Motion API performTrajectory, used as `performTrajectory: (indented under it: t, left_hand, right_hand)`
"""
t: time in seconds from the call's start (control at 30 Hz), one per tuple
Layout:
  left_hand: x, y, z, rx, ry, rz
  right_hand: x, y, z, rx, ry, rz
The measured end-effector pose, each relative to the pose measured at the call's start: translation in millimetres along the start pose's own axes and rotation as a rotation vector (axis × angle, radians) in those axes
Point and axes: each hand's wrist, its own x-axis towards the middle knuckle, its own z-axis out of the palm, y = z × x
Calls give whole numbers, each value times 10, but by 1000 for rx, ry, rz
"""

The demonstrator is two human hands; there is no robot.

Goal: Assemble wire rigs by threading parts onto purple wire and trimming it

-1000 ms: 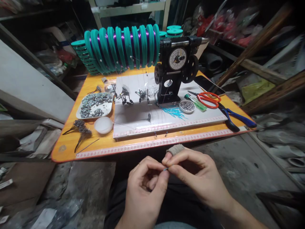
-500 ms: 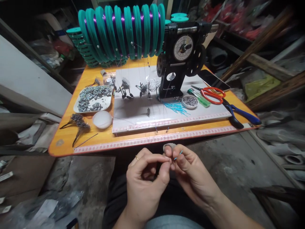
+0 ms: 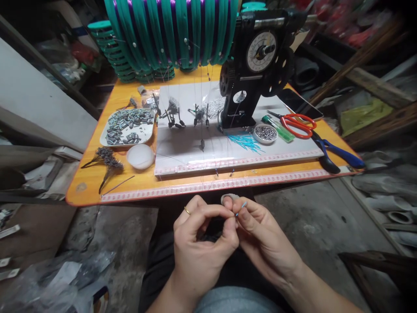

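Note:
Below the table's front edge, my two hands meet at the fingertips. My right hand pinches a thin blue stick between thumb and forefinger; a grey band is around one of its fingers. My left hand, with a ring on one finger, has thumb and forefinger pressed together right beside the stick's lower end. Whatever lies in that pinch is too small to make out. Similar blue sticks are spread on the white board, beside a small dish of shiny metal bits.
Green spools hang over the board with thin lines and dark weights below. A black machine with a dial stands right of them. Red-handled scissors, blue-handled pliers, a tray of grey weights and a white bowl lie around.
The view has tilted down and closer, so the spools sit higher in the picture. The left fingertips have come nearer to the blue stick, which stands a little steeper.

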Motion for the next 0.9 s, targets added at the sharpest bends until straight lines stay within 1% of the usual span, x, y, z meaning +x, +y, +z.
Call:
performTrajectory:
  t: [0.33,0.43,0.7,0.9]
  left_hand:
    - [8,1,-14,37,8,16]
    - [5,-2,-16,34,10,10]
    - [0,-24,-31,73,-1,30]
    - [2,-11,-32,106,0,62]
  right_hand:
    - [1,5,19,-9,-12,1]
    - [3,6,28,-24,-12,-14]
    - [4,34,18,-96,38,-56]
    - [9,51,-20,-114,25,-90]
